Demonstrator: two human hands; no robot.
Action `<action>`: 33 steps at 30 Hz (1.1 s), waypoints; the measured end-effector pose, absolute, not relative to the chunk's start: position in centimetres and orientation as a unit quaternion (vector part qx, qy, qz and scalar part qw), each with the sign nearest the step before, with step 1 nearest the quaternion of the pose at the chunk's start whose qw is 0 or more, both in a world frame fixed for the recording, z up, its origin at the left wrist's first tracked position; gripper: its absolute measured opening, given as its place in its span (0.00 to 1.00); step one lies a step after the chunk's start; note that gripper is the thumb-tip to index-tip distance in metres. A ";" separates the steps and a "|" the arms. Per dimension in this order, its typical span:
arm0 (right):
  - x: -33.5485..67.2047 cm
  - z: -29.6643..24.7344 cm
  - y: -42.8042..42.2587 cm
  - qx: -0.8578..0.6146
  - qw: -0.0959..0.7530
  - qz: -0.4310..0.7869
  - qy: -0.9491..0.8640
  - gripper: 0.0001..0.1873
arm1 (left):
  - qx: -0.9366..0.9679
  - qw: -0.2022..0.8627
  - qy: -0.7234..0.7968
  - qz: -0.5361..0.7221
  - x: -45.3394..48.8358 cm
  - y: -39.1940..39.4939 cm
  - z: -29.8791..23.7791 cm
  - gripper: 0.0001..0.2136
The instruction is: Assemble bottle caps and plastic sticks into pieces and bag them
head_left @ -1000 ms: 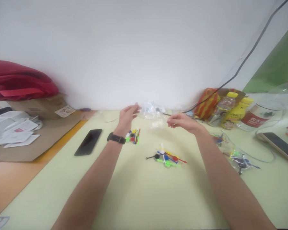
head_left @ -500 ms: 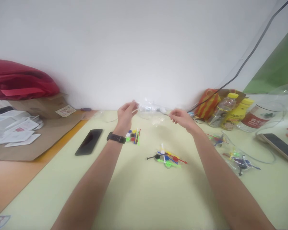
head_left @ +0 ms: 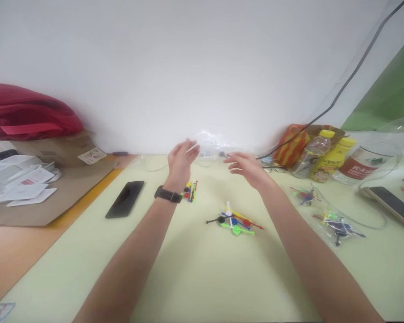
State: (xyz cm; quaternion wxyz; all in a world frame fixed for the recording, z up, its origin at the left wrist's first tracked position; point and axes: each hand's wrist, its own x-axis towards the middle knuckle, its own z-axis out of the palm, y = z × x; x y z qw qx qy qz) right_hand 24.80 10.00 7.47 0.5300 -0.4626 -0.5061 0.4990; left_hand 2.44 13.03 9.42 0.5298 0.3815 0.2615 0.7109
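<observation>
Near the wall, my left hand [head_left: 182, 162], with a black band [head_left: 168, 194] on its wrist, has its fingers stretched and a little apart. My right hand [head_left: 246, 168] faces it, fingers extended and holding nothing. Just beyond the hands is a clear plastic bag [head_left: 210, 142]; whether a fingertip touches it I cannot tell. In front of them lies a loose pile of coloured plastic arrow spinners [head_left: 234, 220], white, yellow, red, blue, black and green. A second group of coloured plastic pieces [head_left: 192, 192] sits beside my left wrist, which partly hides it.
Bagged spinners [head_left: 338, 226] lie on the right, near a phone [head_left: 395, 208]. Bottles [head_left: 314, 152] and a large plastic jar [head_left: 363, 166] stand at the back right. Another phone [head_left: 124, 199] lies left. A cardboard box [head_left: 59, 150] and white containers [head_left: 23, 181] are at far left.
My right hand has moved left and its pinched fingers have opened. My left hand's fingers have spread and shifted slightly right. The clear bag sits farther back, against the wall.
</observation>
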 end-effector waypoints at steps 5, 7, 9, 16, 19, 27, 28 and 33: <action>25.0 7.2 10.3 -0.448 0.564 0.476 -0.504 0.16 | 0.375 0.564 0.299 0.672 2.3 13.3 8.9 0.06; 25.5 7.6 10.1 -0.439 0.556 0.455 -0.540 0.17 | 0.391 0.585 0.328 0.630 1.7 13.5 8.7 0.06; 26.2 8.2 9.7 -0.429 0.522 0.438 -0.592 0.17 | 0.423 0.603 0.360 0.573 1.0 13.9 8.4 0.11; 27.7 9.9 8.3 -0.450 0.422 0.406 -0.674 0.20 | 0.598 0.520 0.392 0.467 -1.1 14.4 7.4 0.17; 28.2 9.9 8.1 -0.459 0.401 0.411 -0.677 0.18 | 0.619 0.504 0.385 0.463 -1.2 14.3 7.4 0.16; 29.5 7.0 9.4 -0.400 0.372 0.494 -0.676 0.21 | 0.592 0.491 0.393 0.505 -1.5 14.9 7.0 0.16; 29.5 6.5 9.6 -0.399 0.372 0.499 -0.673 0.20 | 0.591 0.488 0.395 0.506 -1.6 14.9 6.9 0.16; 29.4 5.7 10.2 -0.402 0.383 0.496 -0.668 0.19 | 0.611 0.434 0.410 0.519 -1.7 15.1 6.9 0.18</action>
